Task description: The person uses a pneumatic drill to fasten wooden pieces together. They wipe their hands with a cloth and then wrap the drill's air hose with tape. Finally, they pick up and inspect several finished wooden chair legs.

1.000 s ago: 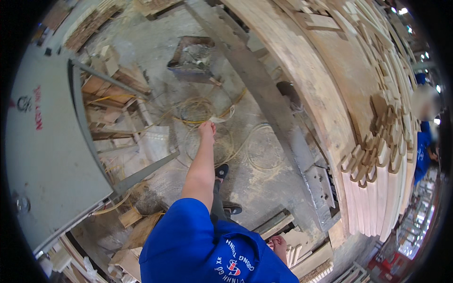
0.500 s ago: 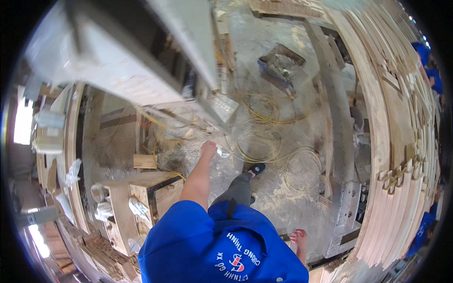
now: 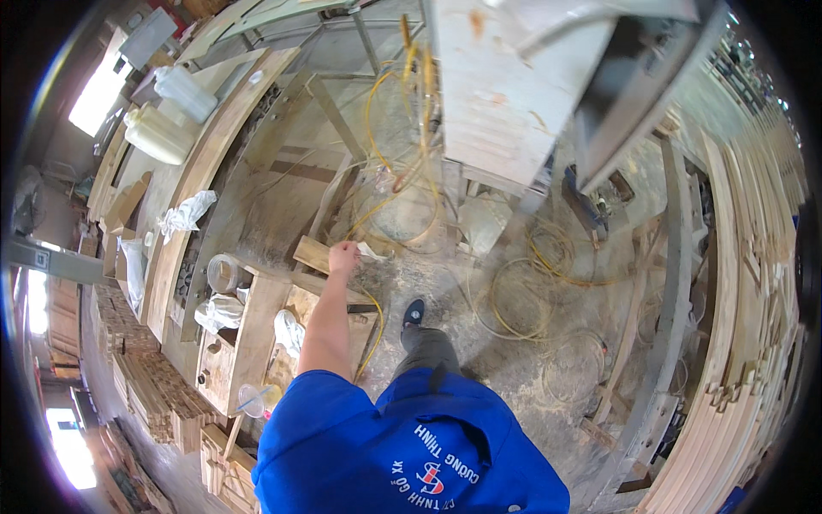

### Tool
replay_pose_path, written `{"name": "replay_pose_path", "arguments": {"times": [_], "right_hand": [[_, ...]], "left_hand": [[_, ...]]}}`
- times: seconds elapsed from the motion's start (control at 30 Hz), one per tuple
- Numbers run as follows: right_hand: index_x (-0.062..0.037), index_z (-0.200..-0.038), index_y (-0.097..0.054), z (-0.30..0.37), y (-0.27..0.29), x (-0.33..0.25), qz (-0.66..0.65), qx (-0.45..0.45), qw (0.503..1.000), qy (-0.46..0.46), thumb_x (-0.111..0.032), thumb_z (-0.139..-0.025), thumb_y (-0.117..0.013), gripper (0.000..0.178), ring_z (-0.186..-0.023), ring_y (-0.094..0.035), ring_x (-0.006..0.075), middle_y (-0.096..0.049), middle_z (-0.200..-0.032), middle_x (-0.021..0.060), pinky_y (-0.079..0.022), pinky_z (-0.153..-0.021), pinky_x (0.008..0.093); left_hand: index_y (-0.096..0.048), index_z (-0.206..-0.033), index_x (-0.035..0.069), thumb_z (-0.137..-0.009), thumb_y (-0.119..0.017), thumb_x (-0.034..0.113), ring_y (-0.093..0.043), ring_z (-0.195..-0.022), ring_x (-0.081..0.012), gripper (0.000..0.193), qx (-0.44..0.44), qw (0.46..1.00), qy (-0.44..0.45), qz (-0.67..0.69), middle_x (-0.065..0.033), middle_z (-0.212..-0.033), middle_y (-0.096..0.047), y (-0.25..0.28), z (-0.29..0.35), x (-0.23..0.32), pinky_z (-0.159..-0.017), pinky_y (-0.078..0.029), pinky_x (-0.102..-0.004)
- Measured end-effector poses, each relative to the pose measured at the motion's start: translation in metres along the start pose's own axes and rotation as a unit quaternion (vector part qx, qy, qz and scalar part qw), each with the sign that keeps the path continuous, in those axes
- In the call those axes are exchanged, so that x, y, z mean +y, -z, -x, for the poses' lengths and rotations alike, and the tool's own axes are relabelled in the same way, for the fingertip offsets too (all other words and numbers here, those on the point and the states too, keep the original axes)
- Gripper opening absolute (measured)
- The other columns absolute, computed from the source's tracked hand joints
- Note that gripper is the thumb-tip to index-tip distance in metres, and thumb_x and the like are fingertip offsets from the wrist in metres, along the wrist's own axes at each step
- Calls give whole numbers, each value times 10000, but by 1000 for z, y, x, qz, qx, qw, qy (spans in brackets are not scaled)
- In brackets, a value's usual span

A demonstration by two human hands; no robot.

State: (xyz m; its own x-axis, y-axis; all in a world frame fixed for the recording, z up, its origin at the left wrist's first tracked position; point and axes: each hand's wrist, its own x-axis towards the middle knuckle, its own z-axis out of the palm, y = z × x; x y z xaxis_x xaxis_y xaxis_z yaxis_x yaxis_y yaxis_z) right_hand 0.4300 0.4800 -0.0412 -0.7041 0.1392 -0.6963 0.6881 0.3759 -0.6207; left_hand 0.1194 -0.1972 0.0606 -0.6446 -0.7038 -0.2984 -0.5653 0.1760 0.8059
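Note:
My left hand is stretched out ahead of me at about the middle of the view, its fingers closed. A small white piece sticks out from the fingers on their right side; whether it is paper, cloth or plastic I cannot make out. Just behind the hand is a pale wooden board beside a low wooden cabinet. White crumpled bundles and a roll of clear tape rest on the cabinet. My right hand is out of view.
A large pale metal machine housing stands ahead. Yellow hoses loop over the dusty floor. Long wooden strips are stacked along the right. At left, a bench holds plastic jugs; stacked wood pieces lie nearer.
My view has turned left, so the machine housing now appears further right. My left hand still holds the white piece over near the cabinet. My right hand has dropped out of view.

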Motion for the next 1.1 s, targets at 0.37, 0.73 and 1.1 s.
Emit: {"name": "replay_pose_path", "arguments": {"times": [0.37,0.73,1.1], "right_hand": [[-80,-952,-539,-42,-95,-242,-26,1,998,-55,-118,-840,-534,119,-508,-524,150,-557,-693,82,-373,-392,254],[-55,-1000,-558,-70,-152,-415,126,-49,986,-93,-208,-842,-563,220,-622,-618,154,-639,-808,65,-453,-551,256],[-44,-996,-576,-23,-164,-359,85,-19,992,-89,-131,-820,-563,197,-631,-630,155,-639,-804,65,-447,-524,258]], "left_hand": [[-701,-857,117,-747,-629,232,-635,-884,-292,175,170,965,41,-195,-110,-898,-674,153,-206,-17,-780,-505,-388],[-660,-897,73,-740,-612,225,-638,-864,-300,225,147,969,91,-174,-137,-869,-668,170,-281,-123,-752,-500,-397],[-649,-921,10,-917,-340,498,-593,-887,-406,578,-7,961,94,-259,-232,-943,-627,53,-183,-115,-762,-467,-483]]}}
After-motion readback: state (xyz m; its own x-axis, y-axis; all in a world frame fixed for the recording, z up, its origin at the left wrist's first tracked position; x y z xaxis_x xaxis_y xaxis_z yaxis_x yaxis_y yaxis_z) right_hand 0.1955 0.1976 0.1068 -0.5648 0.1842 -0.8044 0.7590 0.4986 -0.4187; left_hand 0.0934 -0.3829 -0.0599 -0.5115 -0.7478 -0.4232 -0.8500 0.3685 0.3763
